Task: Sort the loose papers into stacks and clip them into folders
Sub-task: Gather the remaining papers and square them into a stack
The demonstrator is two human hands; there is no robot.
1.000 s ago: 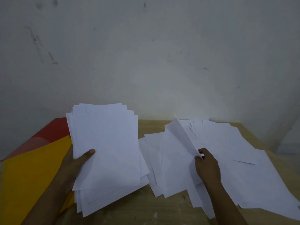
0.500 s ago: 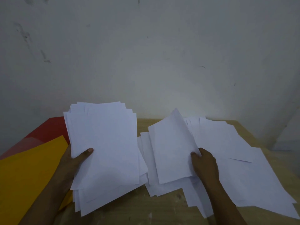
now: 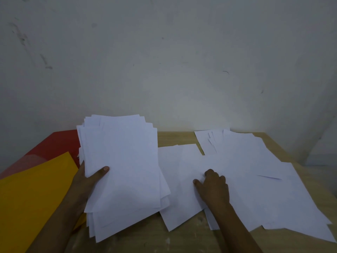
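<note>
Head view: the left hand (image 3: 85, 177) grips the gathered stack of white sheets (image 3: 122, 172), thumb on top, tilted up off the table (image 3: 175, 138) so more can be added. The right hand (image 3: 212, 187), fingers curled, presses the loose papers (image 3: 255, 179) spread alongside, probably to draw one over. The yellow folder (image 3: 34, 194) and red folder (image 3: 60, 143) wait at left.

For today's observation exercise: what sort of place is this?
Probably a plain office or study desk: a wooden table against a bare wall, loose white paper sheets, and yellow and red folders.
</note>
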